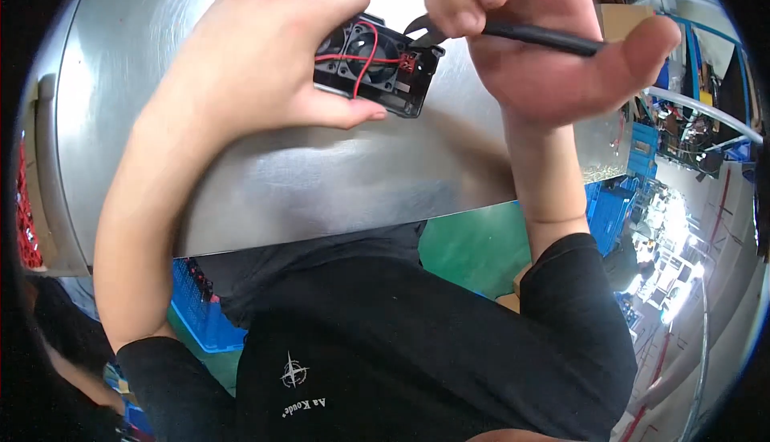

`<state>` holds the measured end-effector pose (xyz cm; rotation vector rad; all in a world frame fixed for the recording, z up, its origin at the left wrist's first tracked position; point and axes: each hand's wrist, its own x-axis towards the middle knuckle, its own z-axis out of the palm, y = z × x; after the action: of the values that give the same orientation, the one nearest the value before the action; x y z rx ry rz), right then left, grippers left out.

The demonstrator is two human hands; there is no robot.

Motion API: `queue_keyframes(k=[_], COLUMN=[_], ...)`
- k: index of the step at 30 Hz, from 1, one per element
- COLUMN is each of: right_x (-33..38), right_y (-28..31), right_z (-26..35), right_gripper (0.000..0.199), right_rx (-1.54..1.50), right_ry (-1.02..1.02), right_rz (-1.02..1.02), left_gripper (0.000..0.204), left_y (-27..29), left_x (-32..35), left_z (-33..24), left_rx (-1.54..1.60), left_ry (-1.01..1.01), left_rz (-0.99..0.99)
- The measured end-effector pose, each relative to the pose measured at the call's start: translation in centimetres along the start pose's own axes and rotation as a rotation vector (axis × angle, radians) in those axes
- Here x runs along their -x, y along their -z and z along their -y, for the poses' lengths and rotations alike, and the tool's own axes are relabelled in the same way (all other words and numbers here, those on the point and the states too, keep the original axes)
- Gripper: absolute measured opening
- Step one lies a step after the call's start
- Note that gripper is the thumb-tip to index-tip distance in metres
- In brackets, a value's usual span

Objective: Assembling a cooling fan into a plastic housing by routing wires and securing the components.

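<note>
My left hand grips a black plastic housing from its left side, thumb along the near edge and fingers over the far edge. Small black fans sit side by side in the housing. Red wires cross them to a small red connector near the right end. My right hand is closed around black-handled pliers. One handle lies across the palm, and the pointed jaws reach the housing's upper right corner. Whether the jaws touch it I cannot tell.
The metal tabletop lies under the work, its near edge in front of my body. Blue crates stand below on the right, a blue basket at the lower left. Red items show at the far left. Another person's arm is at lower left.
</note>
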<state>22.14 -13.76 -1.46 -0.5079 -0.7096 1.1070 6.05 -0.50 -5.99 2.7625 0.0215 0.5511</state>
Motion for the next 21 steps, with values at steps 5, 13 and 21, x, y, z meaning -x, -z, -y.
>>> queue_keyframes(k=[5, 13, 21], right_x=[0.2, 0.9, 1.1], right_y=[2.1, -2.9, 4.2], right_z=[0.5, -1.7, -2.0], right_gripper=[0.110, 0.106, 0.098], right_rx=[-0.052, 0.812, 0.207], right_ry=[0.143, 0.026, 0.270], right_rz=[0.331, -0.719, 0.117], left_gripper=[0.072, 0.075, 0.075], left_y=[-0.9, -1.1, -0.8], left_x=[0.6, 1.3, 0.7], left_z=[-1.1, -1.8, -2.5], left_rx=[-0.044, -0.124, -0.112], left_ry=[0.088, 0.219, 0.249], left_rz=[-0.036, -0.065, -0.053])
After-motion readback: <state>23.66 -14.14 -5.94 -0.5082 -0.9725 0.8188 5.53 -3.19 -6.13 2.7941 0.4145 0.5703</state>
